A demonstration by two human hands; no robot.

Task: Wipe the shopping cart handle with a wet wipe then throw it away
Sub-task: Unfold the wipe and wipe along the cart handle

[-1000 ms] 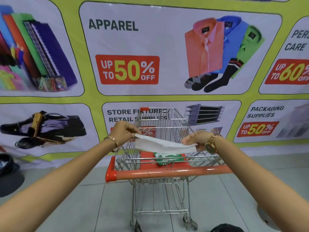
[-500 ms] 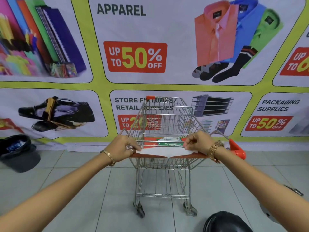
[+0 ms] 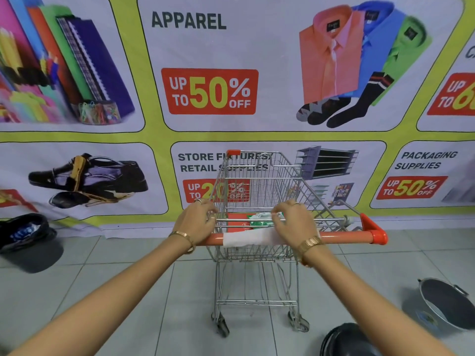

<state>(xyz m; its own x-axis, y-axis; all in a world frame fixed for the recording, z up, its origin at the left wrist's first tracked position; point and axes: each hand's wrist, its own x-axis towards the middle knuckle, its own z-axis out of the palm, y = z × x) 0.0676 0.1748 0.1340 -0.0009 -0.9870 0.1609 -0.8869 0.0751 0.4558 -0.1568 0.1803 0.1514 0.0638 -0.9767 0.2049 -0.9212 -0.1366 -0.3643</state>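
A small wire shopping cart (image 3: 254, 181) stands in front of me with an orange handle (image 3: 344, 236) across its near end. A white wet wipe (image 3: 244, 238) is draped around the middle of the handle. My left hand (image 3: 196, 220) grips the handle at its left end, just left of the wipe. My right hand (image 3: 295, 222) presses down on the right part of the wipe on the handle. A green and white wipe pack (image 3: 259, 219) lies in the cart's orange child seat, behind the handle.
A grey bin (image 3: 30, 242) lined with a black bag stands on the floor at the left. A metal bucket (image 3: 444, 304) lies tilted at the lower right, and a dark round object (image 3: 344, 340) sits at the bottom edge. An advertising banner (image 3: 205, 91) covers the wall behind the cart.
Both hands have lowered the stretched wipe from above the cart onto the handle and wrapped it there. The left hand has let go of the wipe and taken the bare handle.
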